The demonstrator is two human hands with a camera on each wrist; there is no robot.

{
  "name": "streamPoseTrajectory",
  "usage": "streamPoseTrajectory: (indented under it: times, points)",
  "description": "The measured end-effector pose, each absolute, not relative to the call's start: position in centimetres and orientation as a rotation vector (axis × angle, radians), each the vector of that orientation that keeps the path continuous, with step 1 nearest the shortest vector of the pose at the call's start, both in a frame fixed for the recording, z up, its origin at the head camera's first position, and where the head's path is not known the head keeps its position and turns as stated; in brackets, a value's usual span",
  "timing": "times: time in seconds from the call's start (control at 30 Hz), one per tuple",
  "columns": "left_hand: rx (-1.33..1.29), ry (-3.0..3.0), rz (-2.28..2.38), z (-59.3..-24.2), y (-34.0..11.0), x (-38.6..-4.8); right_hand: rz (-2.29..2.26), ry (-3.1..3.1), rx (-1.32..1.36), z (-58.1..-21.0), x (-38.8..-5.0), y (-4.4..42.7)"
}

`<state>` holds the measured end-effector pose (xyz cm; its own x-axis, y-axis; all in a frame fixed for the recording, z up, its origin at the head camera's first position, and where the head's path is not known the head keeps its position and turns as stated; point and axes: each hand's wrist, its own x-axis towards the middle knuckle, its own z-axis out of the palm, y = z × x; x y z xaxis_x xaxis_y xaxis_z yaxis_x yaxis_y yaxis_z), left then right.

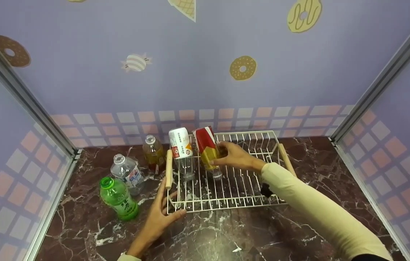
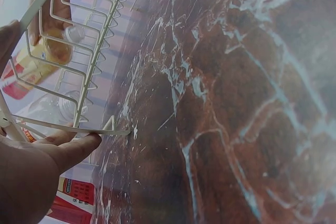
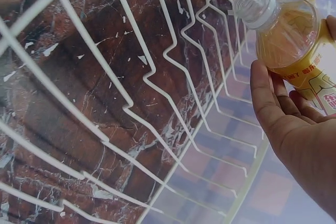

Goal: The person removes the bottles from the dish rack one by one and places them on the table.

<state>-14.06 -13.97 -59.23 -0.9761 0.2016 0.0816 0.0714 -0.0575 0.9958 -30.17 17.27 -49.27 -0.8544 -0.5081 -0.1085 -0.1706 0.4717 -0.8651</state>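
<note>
A right hand (image 1: 236,156) grips a red-and-yellow bottle (image 1: 205,140), fingers behind and thumb across the label, over a white wire rack (image 1: 226,208) on a marbled table (image 1: 197,239). Seen from the head camera, with the rack's middle as the clock's centre, the bottle leans neck-down inside the wires toward 11 o'clock. A left hand (image 1: 156,217) holds the rack's near corner at 8 o'clock, thumb and fingers bent about the frame.

A white-labelled bottle (image 1: 179,143), also inverted, stands just beside it toward 10 o'clock, and that closeness looks the chief hazard: a sideways swing could knock it over. The gripped bottle's mouth, apparently uncapped in the right wrist view, might snag between wires if pressed down at a slant, or drip if any liquid remains. Too hard a squeeze could buckle its thin-looking wall; too early a release could let it topple.

Should the left hand slacken, the rack may slide. Outside it, a green bottle (image 1: 121,203) and a clear bottle (image 1: 127,173) near 9 o'clock, and an amber bottle (image 1: 153,154) nearer 10, could be tipped by a careless left arm.
</note>
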Motion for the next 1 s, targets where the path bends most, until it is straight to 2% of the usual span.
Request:
streamPoseTrajectory:
  times: [0.4, 1.0]
  points:
    - [0.315, 2.117, 2.184, -59.2, -14.0, -14.1, -1.379, 2.369, -0.582, -48.5, -27.5, 20.1]
    - [0.29, 2.077, 2.203, -58.9, -14.0, -14.3, -1.434, 2.404, -0.563, -47.7, -25.2, 23.5]
